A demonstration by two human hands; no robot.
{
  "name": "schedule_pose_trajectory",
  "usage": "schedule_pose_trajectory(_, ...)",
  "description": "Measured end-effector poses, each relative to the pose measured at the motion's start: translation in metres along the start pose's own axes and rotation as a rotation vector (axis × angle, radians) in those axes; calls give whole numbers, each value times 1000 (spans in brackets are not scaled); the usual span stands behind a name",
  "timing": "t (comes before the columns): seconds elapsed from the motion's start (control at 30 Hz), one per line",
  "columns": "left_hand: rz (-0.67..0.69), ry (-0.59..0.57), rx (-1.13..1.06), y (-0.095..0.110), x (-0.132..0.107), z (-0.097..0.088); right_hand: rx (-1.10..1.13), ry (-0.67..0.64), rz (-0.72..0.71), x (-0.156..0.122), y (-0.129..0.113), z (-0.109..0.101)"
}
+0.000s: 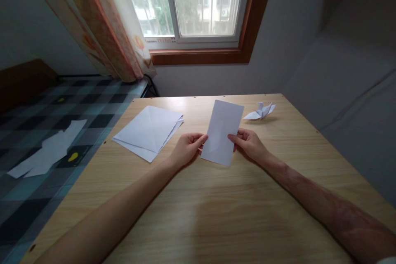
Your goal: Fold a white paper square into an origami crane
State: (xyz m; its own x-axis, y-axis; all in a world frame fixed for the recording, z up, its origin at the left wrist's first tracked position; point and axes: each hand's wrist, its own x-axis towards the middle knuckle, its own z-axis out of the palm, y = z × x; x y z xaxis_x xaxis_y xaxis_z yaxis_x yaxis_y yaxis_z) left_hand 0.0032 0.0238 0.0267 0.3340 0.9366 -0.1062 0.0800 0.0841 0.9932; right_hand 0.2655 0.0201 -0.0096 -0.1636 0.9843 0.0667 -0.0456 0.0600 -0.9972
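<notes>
Paper (222,132) pinched at side edges, tabletop (216,214) broad below.

Some fingers of the left hand (187,148) and right hand (251,144) disappear behind a white rectangle of paper (222,132), its far face hidden from view. Nearby, the top sheet of a paper stack (151,128) covers most of what lies beneath. The near edge of the surface (247,214) and both forearms (120,210) are cut off, as are a bed (18,214) at left and a curtain (117,29) and window (207,4) above. Lettering (161,40) along the window's base is too small to read.
</notes>
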Motion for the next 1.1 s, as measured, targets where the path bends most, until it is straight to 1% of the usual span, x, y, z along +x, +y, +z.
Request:
schedule_pose_trajectory(0.13,16,-11,-7,0,-1,0,12,27,3,0,4,0)
schedule_pose_trajectory(0.4,96,-4,70,-9,-2,0,-34,36,6,0,12,-4)
schedule_pose_trajectory(0.5,116,-8,86,-6,-4,2,-35,36,-5,0,13,-3)
schedule_pose_trajectory(0.63,102,-9,90,-1,-7,3,-30,41,-6,-1,10,-1)
schedule_pose_trajectory(0.83,122,41,178,2,-7,3,-58,51,-9,-2,6,-1)
schedule_pose_trajectory(1.1,113,29,198,6,-5,1,-54,31,-21,-2,8,-3)
